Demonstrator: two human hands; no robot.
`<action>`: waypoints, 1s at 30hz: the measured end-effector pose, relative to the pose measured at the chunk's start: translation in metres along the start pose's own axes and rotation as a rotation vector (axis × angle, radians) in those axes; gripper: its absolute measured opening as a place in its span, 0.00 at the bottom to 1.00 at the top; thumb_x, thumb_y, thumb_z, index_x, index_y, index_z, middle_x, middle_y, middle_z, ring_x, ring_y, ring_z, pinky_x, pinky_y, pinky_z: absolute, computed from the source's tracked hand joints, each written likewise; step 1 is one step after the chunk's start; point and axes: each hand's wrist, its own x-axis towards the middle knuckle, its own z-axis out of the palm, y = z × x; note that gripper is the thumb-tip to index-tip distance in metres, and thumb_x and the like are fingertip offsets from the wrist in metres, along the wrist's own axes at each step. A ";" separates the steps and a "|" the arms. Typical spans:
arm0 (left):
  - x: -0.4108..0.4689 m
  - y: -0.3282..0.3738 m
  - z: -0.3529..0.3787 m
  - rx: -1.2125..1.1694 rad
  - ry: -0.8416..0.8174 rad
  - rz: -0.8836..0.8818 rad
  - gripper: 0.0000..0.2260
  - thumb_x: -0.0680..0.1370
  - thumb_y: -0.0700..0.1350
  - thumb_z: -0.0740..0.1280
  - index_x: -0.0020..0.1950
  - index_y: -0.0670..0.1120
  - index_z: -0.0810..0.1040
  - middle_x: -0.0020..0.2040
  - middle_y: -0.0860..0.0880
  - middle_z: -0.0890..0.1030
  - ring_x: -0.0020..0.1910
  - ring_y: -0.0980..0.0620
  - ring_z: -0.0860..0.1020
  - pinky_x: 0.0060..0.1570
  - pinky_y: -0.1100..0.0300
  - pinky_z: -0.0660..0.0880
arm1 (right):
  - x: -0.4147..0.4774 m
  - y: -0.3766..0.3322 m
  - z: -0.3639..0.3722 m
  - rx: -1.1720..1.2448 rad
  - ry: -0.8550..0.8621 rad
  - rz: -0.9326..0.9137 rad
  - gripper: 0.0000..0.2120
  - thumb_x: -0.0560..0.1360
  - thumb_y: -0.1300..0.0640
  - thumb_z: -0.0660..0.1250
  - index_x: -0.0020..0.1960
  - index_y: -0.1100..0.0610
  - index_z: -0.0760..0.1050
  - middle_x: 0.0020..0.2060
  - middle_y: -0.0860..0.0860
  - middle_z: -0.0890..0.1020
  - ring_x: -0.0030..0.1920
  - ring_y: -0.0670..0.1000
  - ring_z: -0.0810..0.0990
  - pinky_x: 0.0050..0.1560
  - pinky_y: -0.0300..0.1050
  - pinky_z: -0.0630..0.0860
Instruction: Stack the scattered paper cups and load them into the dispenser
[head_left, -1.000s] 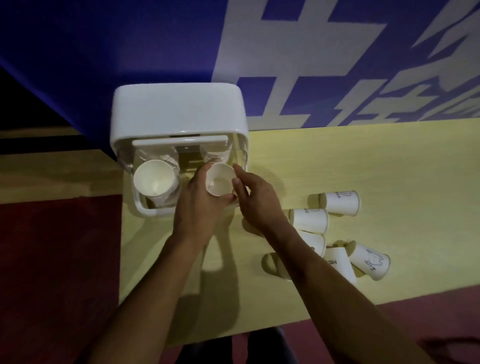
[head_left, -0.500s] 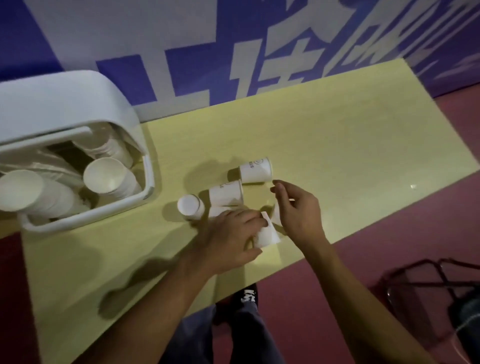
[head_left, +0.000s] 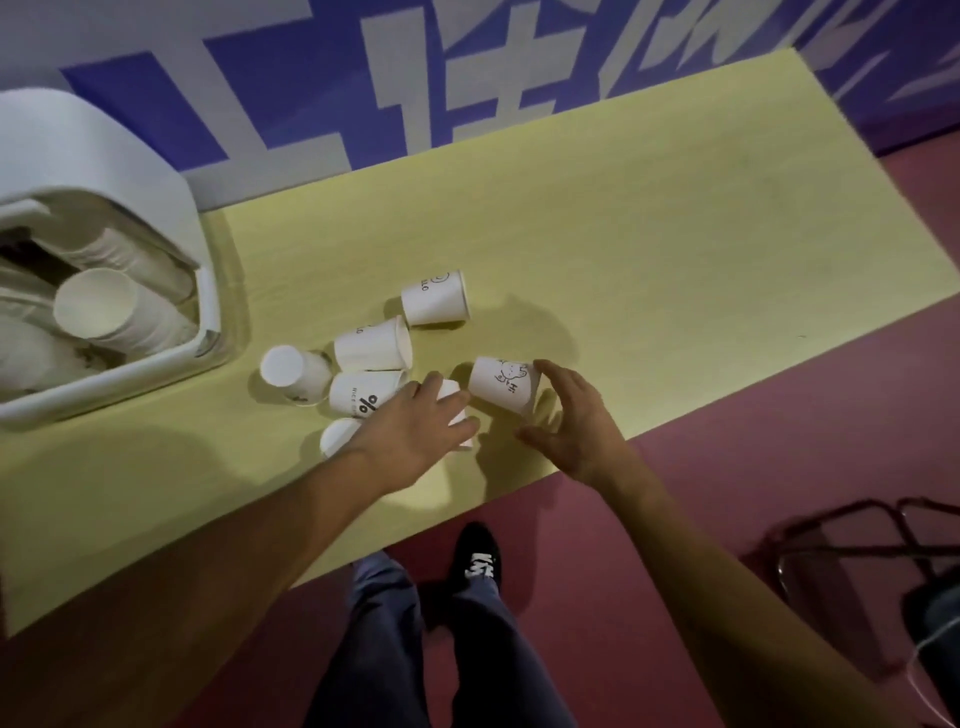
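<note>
Several white paper cups lie scattered on the yellow table (head_left: 649, 218): one on its side (head_left: 435, 299), another (head_left: 371, 345), one bottom-up (head_left: 293, 371), one printed with a percent sign (head_left: 363, 399). My left hand (head_left: 415, 431) covers one more cup (head_left: 456, 402), fingers curled over it; another cup (head_left: 336, 435) peeks out by the wrist. My right hand (head_left: 576, 421) is spread open beside the cartoon cup (head_left: 503, 384), a fingertip at its rim. The white dispenser (head_left: 104, 171) stands at the left with stacked cups (head_left: 98, 306) inside.
The table's front edge runs diagonally just below both hands. A dark metal chair (head_left: 857, 545) stands on the red floor at the lower right. My legs and a black shoe (head_left: 475, 558) are under the edge. A blue-and-white banner wall backs the table.
Both hands left the dispenser and came down to the scattered cups. The view swung right. My left hand settled on a cup; my right hand opened beside the cartoon cup.
</note>
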 end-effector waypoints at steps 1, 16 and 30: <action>0.000 -0.001 -0.001 -0.007 0.005 -0.018 0.26 0.81 0.45 0.65 0.77 0.50 0.59 0.78 0.42 0.62 0.69 0.35 0.66 0.61 0.45 0.69 | 0.003 0.001 0.002 -0.004 -0.010 0.011 0.43 0.68 0.56 0.81 0.78 0.56 0.65 0.73 0.55 0.72 0.70 0.58 0.71 0.69 0.49 0.68; -0.004 -0.009 0.009 0.041 -0.084 -0.022 0.38 0.75 0.31 0.67 0.79 0.49 0.53 0.81 0.39 0.48 0.72 0.32 0.62 0.57 0.50 0.74 | 0.020 0.005 0.029 -0.047 0.137 -0.005 0.45 0.68 0.38 0.78 0.77 0.55 0.65 0.69 0.53 0.76 0.69 0.58 0.71 0.65 0.56 0.72; 0.008 0.010 0.021 -0.730 0.048 -0.242 0.39 0.76 0.66 0.66 0.79 0.49 0.56 0.71 0.48 0.69 0.66 0.46 0.73 0.62 0.49 0.74 | -0.005 0.000 -0.007 0.013 0.247 -0.207 0.42 0.71 0.35 0.73 0.77 0.55 0.67 0.62 0.51 0.74 0.61 0.52 0.75 0.53 0.51 0.79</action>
